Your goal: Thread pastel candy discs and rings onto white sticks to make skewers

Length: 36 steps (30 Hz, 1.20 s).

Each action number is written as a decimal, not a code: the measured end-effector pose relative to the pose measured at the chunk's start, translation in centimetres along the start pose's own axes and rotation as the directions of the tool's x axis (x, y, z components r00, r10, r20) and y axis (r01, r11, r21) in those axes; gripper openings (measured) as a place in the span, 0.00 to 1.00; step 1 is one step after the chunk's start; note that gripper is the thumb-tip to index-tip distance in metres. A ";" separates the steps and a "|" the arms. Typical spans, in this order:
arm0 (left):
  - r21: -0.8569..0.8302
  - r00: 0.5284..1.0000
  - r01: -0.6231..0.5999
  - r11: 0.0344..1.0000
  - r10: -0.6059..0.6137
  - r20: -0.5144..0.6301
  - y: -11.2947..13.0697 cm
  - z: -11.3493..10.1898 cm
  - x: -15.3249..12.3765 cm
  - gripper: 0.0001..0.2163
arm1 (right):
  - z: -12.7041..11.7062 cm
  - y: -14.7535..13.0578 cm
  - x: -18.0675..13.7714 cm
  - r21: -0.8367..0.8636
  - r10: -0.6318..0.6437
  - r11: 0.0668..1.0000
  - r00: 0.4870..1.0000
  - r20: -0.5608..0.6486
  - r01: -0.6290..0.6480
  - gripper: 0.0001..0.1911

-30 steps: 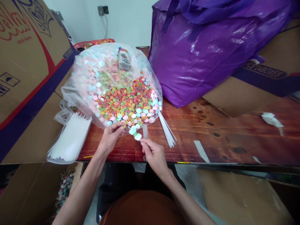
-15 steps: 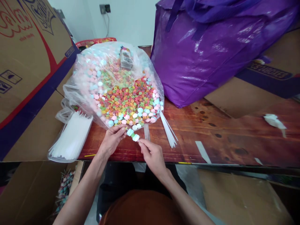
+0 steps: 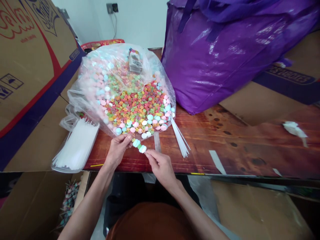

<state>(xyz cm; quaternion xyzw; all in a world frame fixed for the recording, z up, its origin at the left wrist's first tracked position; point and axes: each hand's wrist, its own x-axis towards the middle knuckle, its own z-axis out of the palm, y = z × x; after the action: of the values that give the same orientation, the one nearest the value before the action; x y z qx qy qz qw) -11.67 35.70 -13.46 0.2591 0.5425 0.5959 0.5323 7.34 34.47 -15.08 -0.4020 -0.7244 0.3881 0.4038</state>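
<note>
A clear plastic bag [image 3: 87, 100] lies open on the wooden table [image 3: 225, 146], full of small colourful ring candies and pastel round candies [image 3: 135, 110]. My right hand [image 3: 160, 165] pinches the lower end of a thin white stick with a few pastel candies [image 3: 139, 146] threaded on it. My left hand [image 3: 117, 148] is at the bag's near edge, its fingertips pinched at the stick's upper end beside the loose candies.
A bundle of white sticks in a plastic sleeve [image 3: 75, 146] lies at the left. Loose white sticks [image 3: 180, 138] lie right of the bag. A big purple bag [image 3: 225, 53] and cardboard boxes [image 3: 30, 66] crowd the back and sides. A crumpled white paper [image 3: 293, 128] sits far right.
The stick with its candies has shifted slightly left and down towards me, and both hands moved with it. My left fingers stay at the bag's edge.
</note>
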 end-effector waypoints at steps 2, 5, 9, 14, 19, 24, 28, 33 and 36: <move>0.077 0.999 -0.028 0.997 0.026 0.025 -0.1 -0.2 -0.1 0.20 | 0.1 0.0 -0.1 -0.030 0.006 1.000 1.000 0.013 -0.005 0.13; 0.085 0.999 -0.006 0.996 0.002 0.050 -0.2 0.0 -0.3 0.18 | 0.4 -0.2 -0.2 -0.052 0.025 0.998 0.999 0.023 -0.023 0.15; -0.112 0.993 0.101 0.989 -0.106 -0.043 -0.6 1.2 -1.0 0.19 | 1.2 -0.7 -0.3 -0.042 0.038 0.998 0.999 0.006 -0.037 0.16; -0.212 0.991 0.128 0.969 -0.134 -0.014 -1.5 2.3 -2.1 0.18 | 1.9 -1.1 -0.1 -0.020 0.084 0.996 0.996 -0.036 -0.085 0.16; -0.027 0.998 0.044 0.999 -0.043 0.050 -2.8 1.9 -2.3 0.17 | 2.0 -0.8 0.1 0.041 0.162 0.986 0.986 -0.050 -0.160 0.17; 0.365 0.974 -0.224 0.903 0.218 0.060 -1.7 1.8 -0.4 0.19 | 1.3 -0.2 0.4 0.119 0.248 0.964 0.965 -0.084 -0.238 0.18; 0.748 0.840 -0.441 0.496 0.521 0.150 0.0 1.3 2.5 0.09 | 0.2 0.5 0.2 0.086 0.269 0.962 0.952 -0.146 -0.259 0.19; 0.915 0.856 -0.385 0.122 0.419 0.304 -0.2 1.2 3.9 0.11 | -0.2 0.9 -0.1 0.072 0.282 0.959 0.944 -0.174 -0.273 0.19; 0.958 0.880 -0.285 0.005 0.397 0.260 0.0 2.0 3.7 0.13 | -0.2 0.8 -0.1 0.087 0.281 0.959 0.945 -0.170 -0.269 0.19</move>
<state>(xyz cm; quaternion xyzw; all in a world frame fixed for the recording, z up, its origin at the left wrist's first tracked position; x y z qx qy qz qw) -10.99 39.82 -13.85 0.6419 0.7389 0.2012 0.0382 7.75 34.69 -15.74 -0.5199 -0.6090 0.4251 0.4221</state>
